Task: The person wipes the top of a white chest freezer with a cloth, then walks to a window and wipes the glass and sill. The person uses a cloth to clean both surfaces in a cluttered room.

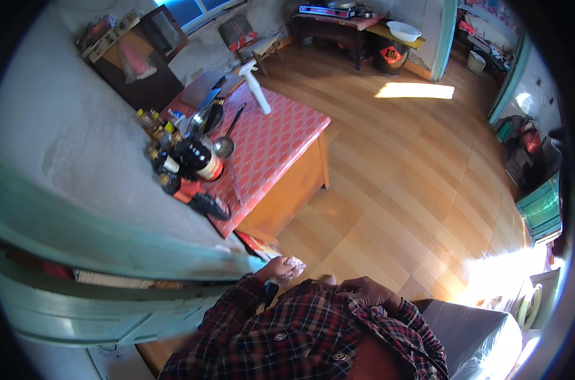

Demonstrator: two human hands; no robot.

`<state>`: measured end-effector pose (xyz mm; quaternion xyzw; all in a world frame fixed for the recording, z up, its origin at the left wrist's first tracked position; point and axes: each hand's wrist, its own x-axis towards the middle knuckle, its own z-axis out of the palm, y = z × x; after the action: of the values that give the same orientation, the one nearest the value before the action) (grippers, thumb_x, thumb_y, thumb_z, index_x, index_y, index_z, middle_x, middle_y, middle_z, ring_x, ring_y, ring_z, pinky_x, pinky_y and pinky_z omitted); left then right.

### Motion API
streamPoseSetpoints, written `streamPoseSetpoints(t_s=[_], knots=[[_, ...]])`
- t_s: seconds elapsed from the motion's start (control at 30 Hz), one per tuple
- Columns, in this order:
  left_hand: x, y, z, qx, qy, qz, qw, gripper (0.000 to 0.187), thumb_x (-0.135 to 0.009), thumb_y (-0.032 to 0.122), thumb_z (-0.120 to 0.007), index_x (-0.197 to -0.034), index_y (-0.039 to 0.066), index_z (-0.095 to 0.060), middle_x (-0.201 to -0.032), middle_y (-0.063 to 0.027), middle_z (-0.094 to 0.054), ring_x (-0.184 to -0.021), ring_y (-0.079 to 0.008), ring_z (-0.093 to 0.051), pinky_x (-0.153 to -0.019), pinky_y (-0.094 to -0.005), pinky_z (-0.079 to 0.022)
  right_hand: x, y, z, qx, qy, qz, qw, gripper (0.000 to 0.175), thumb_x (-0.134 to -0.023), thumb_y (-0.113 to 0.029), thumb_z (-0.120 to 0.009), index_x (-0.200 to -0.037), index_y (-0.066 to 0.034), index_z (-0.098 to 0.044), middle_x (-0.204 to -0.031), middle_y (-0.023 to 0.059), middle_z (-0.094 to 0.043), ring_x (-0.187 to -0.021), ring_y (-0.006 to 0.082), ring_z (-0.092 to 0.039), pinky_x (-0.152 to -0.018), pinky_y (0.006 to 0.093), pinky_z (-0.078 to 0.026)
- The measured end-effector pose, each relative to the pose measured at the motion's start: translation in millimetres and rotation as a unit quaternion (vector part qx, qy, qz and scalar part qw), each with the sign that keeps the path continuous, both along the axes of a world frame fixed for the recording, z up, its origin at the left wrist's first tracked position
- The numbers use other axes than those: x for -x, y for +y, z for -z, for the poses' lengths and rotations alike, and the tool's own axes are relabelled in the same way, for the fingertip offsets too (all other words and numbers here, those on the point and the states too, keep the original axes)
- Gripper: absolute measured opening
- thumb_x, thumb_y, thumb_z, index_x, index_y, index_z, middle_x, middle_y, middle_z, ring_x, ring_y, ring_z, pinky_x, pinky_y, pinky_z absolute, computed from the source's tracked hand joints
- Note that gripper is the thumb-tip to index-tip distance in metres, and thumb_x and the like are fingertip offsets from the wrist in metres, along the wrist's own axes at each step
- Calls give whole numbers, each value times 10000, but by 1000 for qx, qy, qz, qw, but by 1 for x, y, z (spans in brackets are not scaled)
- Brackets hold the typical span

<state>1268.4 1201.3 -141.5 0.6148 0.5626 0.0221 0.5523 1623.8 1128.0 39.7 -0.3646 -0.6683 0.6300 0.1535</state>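
Observation:
My left hand (277, 270) is closed around a crumpled pale cloth (295, 268), just in front of my body. Against the front of my plaid shirt (311, 316) lies my right hand (370, 290); its fingers touch the fabric, and whether they grip it is hard to tell. Ahead to the left stands a table (287, 137) with a red and white checked cover. It carries a white spray bottle (256, 88), a metal ladle (224, 146), a metal bowl (199, 124) and several bottles (197, 159) along the wall side.
A teal door frame (211, 266) is close on my left. Behind my right arm is a plastic-covered piece of furniture (477, 327). A folding chair (251, 40) and a low table (335, 21) with a stove stand at the far wall. Tiled floor (392, 156) spreads ahead, sunlit at right.

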Motion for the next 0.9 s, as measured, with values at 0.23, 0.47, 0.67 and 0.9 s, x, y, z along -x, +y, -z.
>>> streamPoseSetpoints(t_s=[0.23,0.47,0.67,0.9], knots=[[-61,71,-11,-60,-5,17,998,279,-905,239,-609,-1028,-9,-646,-929,-118,-702,-811,-175,-663,-733,-334,-527,-65,83,18,23,-7,-3,1000,442,-917,-430,-615,-1116,-37,-652,-1051,168,-681,-986,276,-644,-889,369,-489],[-155,189,-50,-233,-66,-8,970,208,-905,191,-646,-941,-12,-620,-781,-59,-663,-636,-127,-583,-576,-314,-490,-157,169,14,43,5,-18,999,494,-911,-504,-593,-1101,-53,-657,-1057,128,-684,-1012,232,-624,-918,353,-467],[-209,290,-130,-113,-180,-167,963,178,-937,92,-548,-1071,-25,-544,-819,-74,-639,-713,-142,-623,-612,-295,-523,-209,227,29,98,51,-45,993,513,-920,-506,-580,-1136,-43,-633,-1095,132,-659,-1045,238,-592,-938,361,-450],[-202,397,-117,-276,-91,-222,931,219,-879,24,-541,-1092,-14,-576,-880,-61,-656,-755,-143,-643,-644,-270,-522,-228,298,46,112,50,-67,990,439,-943,-416,-589,-1202,-62,-611,-1145,91,-651,-1064,175,-570,-945,346,-446]])
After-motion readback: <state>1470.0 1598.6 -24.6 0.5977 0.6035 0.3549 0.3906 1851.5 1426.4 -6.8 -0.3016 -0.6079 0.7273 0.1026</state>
